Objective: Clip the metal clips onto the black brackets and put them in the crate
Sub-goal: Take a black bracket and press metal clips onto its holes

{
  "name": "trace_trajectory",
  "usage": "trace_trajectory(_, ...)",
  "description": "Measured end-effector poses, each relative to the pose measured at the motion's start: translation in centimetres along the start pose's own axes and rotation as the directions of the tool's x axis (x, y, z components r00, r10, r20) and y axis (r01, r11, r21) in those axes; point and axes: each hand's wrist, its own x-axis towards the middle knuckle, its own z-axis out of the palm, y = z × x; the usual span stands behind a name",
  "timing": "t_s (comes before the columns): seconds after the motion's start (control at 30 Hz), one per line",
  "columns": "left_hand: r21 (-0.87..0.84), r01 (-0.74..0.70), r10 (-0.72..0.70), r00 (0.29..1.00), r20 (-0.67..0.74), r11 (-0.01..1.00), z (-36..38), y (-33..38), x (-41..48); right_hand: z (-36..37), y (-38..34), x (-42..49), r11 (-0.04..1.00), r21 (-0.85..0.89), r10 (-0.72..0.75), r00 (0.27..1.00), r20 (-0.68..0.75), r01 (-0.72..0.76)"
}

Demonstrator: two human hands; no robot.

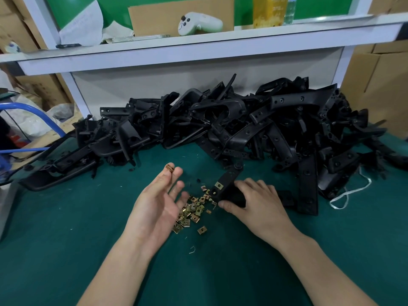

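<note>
My left hand (157, 199) is raised palm-up over the green mat and pinches one brass metal clip (170, 168) between thumb and fingertip. Under and right of it lies a small heap of brass clips (194, 212). My right hand (254, 199) grips a black bracket (229, 176) flat against the mat. That bracket carries one clip (218, 185) on its near end. A large pile of black brackets (231, 124) fills the back of the table. No crate is in view.
A white shelf (198, 49) overhangs the pile, holding cardboard, papers, a white controller (198, 23) and a bottle. Cardboard boxes (379, 85) stand at right. A blue-handled cart (33, 120) is at left. A white strap (348, 193) lies by the pile.
</note>
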Motion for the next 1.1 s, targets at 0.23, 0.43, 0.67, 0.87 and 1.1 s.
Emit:
trace_trajectory(0.23,-0.097,0.065,-0.067,0.998,-0.019,0.993,-0.10,0.21,0.15,0.01,0.06,-0.02,1.000,-0.017,0.004,1.000,0.007,-0.004)
trace_trajectory(0.43,-0.157,0.104,-0.103,0.995,0.016,0.982,-0.05,0.35,-0.09,-0.01,-0.02,-0.06,1.000,-0.011,0.006,1.000,0.002,-0.006)
trace_trajectory(0.67,-0.139,0.094,-0.095,0.996,0.004,0.986,0.00,0.19,0.06,-0.12,-0.07,-0.06,1.000,-0.010,0.003,1.000,0.006,-0.003)
trace_trajectory(0.87,-0.068,0.060,-0.059,0.998,0.014,0.996,-0.01,0.16,-0.01,-0.09,-0.01,-0.11,1.000,-0.014,-0.002,1.000,0.004,0.002)
trace_trajectory(1.1,-0.037,0.047,-0.047,0.999,-0.001,0.998,0.20,0.23,-0.16,0.01,0.01,-0.02,1.000,-0.011,0.001,1.000,0.004,-0.001)
